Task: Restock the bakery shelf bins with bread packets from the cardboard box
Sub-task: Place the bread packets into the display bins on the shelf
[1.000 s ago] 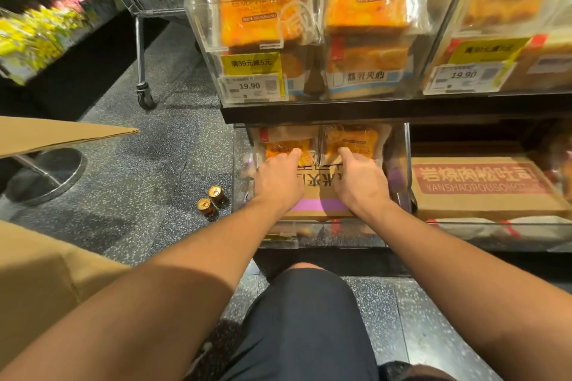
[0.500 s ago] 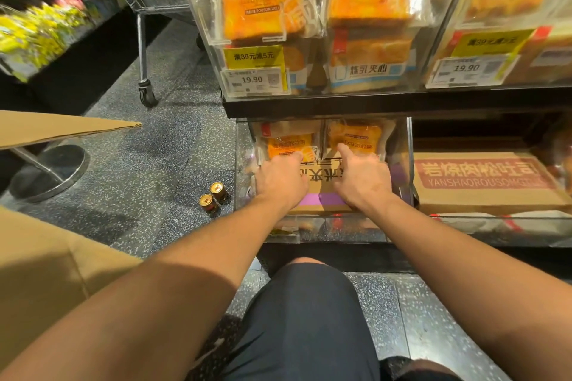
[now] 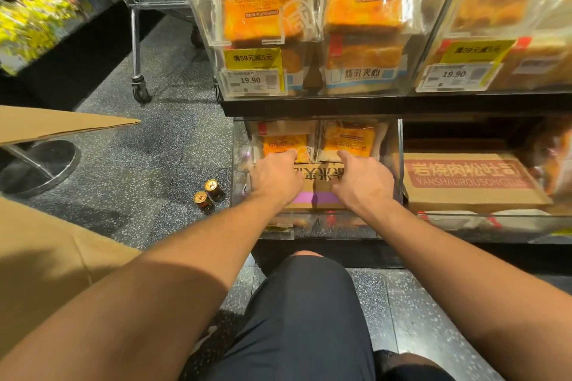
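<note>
Little had moved since earlier: left hand [image 3: 276, 176] and right hand [image 3: 362, 180], fingers extended, pressed two orange cellophane-wrapped bread packets [image 3: 284, 142] back, seating them in the clear lower shelf bin [image 3: 399, 164].

A yellow tag [image 3: 252, 58] on the upper left bin read "满39元减5元"; the price label [image 3: 251, 81] under it read "19.90". A second label [image 3: 453, 74] to the right read "19.90" too. The box [image 3: 470, 178] in the lower bin read "岩烧肉松吐司" and "YANSHAOROUSONGTUSI". One packet [image 3: 365, 73] read "炼乳夹心"
</note>
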Tool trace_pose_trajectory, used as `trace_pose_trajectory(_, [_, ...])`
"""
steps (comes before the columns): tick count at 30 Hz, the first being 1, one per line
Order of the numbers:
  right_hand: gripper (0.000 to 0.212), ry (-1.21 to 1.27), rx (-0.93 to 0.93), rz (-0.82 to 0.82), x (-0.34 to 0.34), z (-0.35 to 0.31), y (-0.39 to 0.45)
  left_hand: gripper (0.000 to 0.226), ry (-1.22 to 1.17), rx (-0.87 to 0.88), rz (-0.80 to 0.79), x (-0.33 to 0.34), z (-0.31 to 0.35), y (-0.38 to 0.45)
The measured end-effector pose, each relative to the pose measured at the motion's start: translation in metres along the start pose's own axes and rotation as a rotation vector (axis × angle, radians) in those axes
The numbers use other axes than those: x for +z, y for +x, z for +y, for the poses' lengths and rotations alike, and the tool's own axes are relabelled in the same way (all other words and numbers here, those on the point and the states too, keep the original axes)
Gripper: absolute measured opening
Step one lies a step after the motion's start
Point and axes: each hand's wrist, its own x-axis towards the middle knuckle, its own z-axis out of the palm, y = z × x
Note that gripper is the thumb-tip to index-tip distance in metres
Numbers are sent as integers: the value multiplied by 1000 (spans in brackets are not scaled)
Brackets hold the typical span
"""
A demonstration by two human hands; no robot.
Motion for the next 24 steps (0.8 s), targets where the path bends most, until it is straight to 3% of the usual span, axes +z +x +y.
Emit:
trace_pose_trajectory(6, [45,4,-38,-122,-71,-12,-38,27,-78,-87,-122,-63,16,-39])
trace_pose_trajectory(14, [54,-34,-132,-295,-264,-63,-122,45,-218,-247,-187,-265,29,-147])
trace_pose_trajectory(19, [56,-6,-285,-416,-359,-130,-210,41,-308,-444,-172,-378,-1,-254])
trace_pose_trajectory(24, [57,21,-449,-490,-387,-205,-289,42,-358,-581,-142,-442,-55,-359])
